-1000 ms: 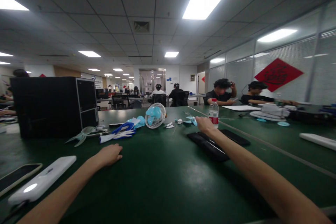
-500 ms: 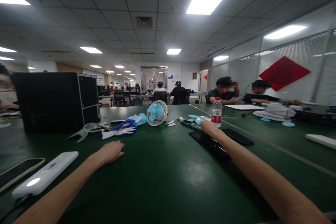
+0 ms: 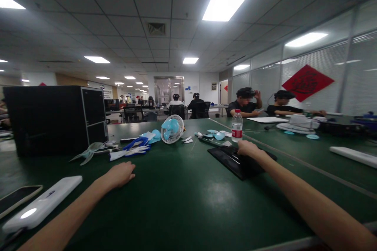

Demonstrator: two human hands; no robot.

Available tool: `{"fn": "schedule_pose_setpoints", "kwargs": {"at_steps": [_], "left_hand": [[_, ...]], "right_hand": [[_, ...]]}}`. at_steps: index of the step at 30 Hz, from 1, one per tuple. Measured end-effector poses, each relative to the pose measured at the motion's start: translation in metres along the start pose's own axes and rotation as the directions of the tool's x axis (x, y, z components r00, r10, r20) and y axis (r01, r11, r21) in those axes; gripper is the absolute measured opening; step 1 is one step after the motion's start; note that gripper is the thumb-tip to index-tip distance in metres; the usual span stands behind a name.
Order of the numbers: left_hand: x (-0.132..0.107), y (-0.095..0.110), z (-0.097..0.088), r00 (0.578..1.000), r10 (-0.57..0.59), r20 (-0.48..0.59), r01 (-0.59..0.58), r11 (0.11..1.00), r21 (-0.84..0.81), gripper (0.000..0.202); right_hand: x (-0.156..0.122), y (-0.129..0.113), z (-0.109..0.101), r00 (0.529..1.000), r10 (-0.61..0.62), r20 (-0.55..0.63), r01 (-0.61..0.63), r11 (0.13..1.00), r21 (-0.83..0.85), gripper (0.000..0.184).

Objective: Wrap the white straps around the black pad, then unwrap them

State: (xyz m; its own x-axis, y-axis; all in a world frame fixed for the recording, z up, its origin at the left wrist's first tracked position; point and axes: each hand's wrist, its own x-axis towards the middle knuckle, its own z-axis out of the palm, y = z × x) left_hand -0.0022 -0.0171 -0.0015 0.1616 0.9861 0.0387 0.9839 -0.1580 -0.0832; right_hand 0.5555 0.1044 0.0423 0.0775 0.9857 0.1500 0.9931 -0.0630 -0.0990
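Note:
My right hand (image 3: 249, 149) is closed at a flat black plate (image 3: 225, 161) on the green table. Its fingers meet the plate near a small raised part at the middle; the exact grip is partly hidden. A clear bottle (image 3: 236, 127) with a red cap and red label stands just beyond these fingers. My left hand (image 3: 120, 174) rests on the table, fingers loosely bent, thumb a little apart, nothing in it. Nearest to it lie white and blue gloves (image 3: 131, 150). A small fan (image 3: 172, 129) with a white grille and light blue blades leans farther back.
A large black computer case (image 3: 48, 121) stands at the left. A white power bank-like device (image 3: 44, 202) with a lit spot and a phone (image 3: 19, 200) lie in front of it. Light blue parts (image 3: 218, 135) lie behind the plate. Two people sit at the far right.
My right hand has come down and nearer to me, onto the black plate, whose visible surface now looks broader. The left hand has hardly moved. The view has shifted slightly.

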Motion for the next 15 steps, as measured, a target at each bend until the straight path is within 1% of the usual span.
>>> {"fn": "schedule_pose_setpoints", "kwargs": {"at_steps": [2, 4, 6, 8, 10, 12, 13, 15], "left_hand": [[-0.004, 0.004, -0.005, 1.0, -0.001, 0.014, 0.001, 1.0, -0.003, 0.036], [-0.006, 0.007, -0.008, 1.0, -0.007, 0.03, 0.007, 1.0, -0.004, 0.037], [-0.007, 0.007, -0.009, 1.0, -0.006, 0.027, 0.006, 1.0, -0.005, 0.036], [-0.007, 0.006, -0.008, 1.0, 0.0, 0.013, 0.0, 1.0, -0.006, 0.036], [-0.006, 0.005, -0.007, 1.0, 0.006, 0.0, -0.006, 1.0, -0.007, 0.035], [-0.006, 0.006, -0.007, 1.0, 0.001, 0.005, -0.001, 1.0, -0.001, 0.036], [-0.007, 0.006, -0.007, 1.0, -0.002, 0.01, 0.002, 1.0, 0.001, 0.036], [-0.007, 0.007, -0.008, 1.0, -0.007, 0.018, 0.007, 1.0, -0.001, 0.036]], "right_hand": [[-0.003, -0.002, -0.003, 0.999, 0.023, 0.03, -0.023, 1.0, -0.014, 0.025], [-0.008, -0.005, -0.007, 0.991, 0.03, 0.133, -0.029, 1.0, -0.01, 0.021], [-0.015, -0.01, -0.01, 0.968, 0.008, 0.249, -0.011, 1.0, 0.01, 0.016], [-0.022, -0.019, -0.012, 0.948, -0.019, 0.316, 0.011, 1.0, 0.028, 0.014], [-0.03, -0.032, -0.013, 0.948, -0.075, 0.308, 0.071, 0.997, 0.025, 0.014], [-0.038, -0.05, -0.012, 0.946, -0.187, 0.264, 0.194, 0.981, 0.0, 0.011], [-0.042, -0.06, -0.011, 0.939, -0.257, 0.228, 0.268, 0.963, -0.018, 0.01], [-0.052, -0.083, -0.008, 0.908, -0.39, 0.157, 0.399, 0.916, -0.035, 0.012]]}}
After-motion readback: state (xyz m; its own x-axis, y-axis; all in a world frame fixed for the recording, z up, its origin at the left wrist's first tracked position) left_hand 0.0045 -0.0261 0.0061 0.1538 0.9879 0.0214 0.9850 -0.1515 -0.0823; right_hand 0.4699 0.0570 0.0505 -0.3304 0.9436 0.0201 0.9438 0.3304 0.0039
